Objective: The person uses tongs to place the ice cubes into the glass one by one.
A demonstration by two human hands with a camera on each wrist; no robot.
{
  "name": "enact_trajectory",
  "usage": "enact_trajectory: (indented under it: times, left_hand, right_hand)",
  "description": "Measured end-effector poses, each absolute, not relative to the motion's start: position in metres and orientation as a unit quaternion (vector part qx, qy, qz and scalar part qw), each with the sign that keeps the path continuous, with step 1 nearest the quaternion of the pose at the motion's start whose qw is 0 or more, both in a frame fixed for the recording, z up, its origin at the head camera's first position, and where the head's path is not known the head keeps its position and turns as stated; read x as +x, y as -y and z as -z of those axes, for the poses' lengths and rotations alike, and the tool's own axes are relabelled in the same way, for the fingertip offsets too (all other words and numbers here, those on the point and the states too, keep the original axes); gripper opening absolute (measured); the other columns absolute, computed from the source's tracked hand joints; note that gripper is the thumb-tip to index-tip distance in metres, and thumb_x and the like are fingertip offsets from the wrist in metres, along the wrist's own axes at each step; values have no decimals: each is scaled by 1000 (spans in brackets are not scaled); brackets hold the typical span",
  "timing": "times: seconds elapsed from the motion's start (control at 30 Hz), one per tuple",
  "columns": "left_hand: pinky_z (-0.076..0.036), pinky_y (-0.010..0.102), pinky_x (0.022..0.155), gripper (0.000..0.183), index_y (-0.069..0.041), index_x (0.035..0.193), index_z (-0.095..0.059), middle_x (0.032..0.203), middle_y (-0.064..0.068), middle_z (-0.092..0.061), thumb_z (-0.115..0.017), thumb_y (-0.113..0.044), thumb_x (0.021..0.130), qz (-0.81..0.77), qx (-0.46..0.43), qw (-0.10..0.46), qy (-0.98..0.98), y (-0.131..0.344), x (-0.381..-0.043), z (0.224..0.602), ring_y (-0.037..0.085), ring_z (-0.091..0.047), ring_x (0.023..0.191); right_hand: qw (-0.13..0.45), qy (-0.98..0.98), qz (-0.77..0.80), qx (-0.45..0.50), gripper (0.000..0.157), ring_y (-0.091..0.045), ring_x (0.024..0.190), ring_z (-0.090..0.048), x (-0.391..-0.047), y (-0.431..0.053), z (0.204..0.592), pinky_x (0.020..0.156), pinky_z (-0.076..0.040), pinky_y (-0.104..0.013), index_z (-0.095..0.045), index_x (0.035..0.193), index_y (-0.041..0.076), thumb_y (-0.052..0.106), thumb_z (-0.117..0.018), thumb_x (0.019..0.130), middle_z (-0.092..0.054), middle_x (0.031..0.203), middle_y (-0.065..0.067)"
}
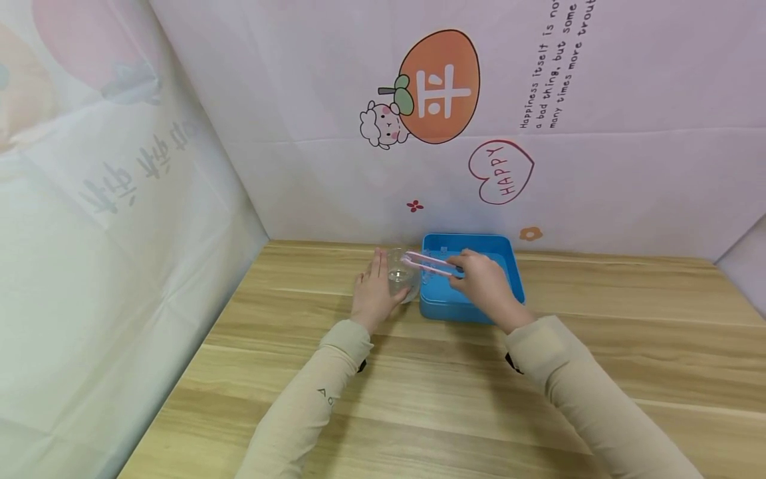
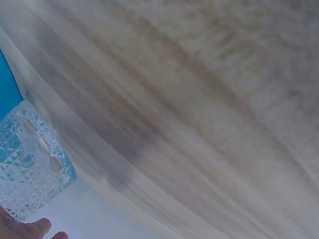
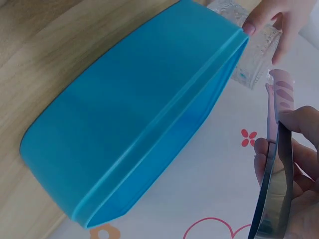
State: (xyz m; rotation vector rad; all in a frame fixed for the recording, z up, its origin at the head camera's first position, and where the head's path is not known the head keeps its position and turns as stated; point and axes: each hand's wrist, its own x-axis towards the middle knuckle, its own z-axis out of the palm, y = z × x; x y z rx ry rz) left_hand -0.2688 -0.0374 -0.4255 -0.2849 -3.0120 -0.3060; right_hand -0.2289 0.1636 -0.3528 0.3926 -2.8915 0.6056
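A clear cut-glass cup (image 1: 401, 274) stands on the table, touching distance from the left wall of a blue plastic box (image 1: 457, 310). My left hand (image 1: 371, 291) holds the cup from its left side, fingers along the far side and thumb at the near side. My right hand (image 1: 486, 287) is over the box, gripping tongs (image 3: 284, 159) with metal arms and pink tips. Those tips are over the cup's rim, with a small clear piece at their end. Several small clear pieces (image 1: 444, 251) show at the left inside the box. The left wrist view shows the cup's patterned wall (image 2: 30, 159).
The wood-grain table (image 1: 413, 399) runs up to a white printed backdrop (image 1: 323, 179) right behind the box and cup. Another white cloth (image 1: 137, 279) borders the table's left edge.
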Motion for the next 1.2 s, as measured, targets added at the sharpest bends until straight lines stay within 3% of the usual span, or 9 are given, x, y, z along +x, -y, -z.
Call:
enact_trajectory:
  times: [0.23,0.93,1.2]
  left_hand:
    - [-33,44,114,94,-6,153,-8,161,8,-9,-56,-55,88,104,-92,48,989,38,-268,426,26,-34,141]
    - [-33,45,113,94,-6,153,-8,161,9,-9,-56,-55,88,107,-96,51,988,40,-270,427,27,-35,141]
    - [-35,44,112,93,-5,152,-9,161,9,-11,-55,-55,88,99,-100,57,988,40,-270,428,26,-36,140]
  right_hand:
    - [69,969,-197,130,35,-29,88,-66,-230,-162,356,72,-58,-39,-65,117,-1,10,-69,84,-68,101,-19]
    - [82,968,-195,133,39,-26,82,-63,-231,-160,358,67,-57,-35,-65,117,-1,12,-73,81,-66,96,-17]
    - [94,969,-200,114,40,-30,86,-65,-235,-164,352,69,-56,-40,-63,120,-1,14,-70,83,-64,107,-21]
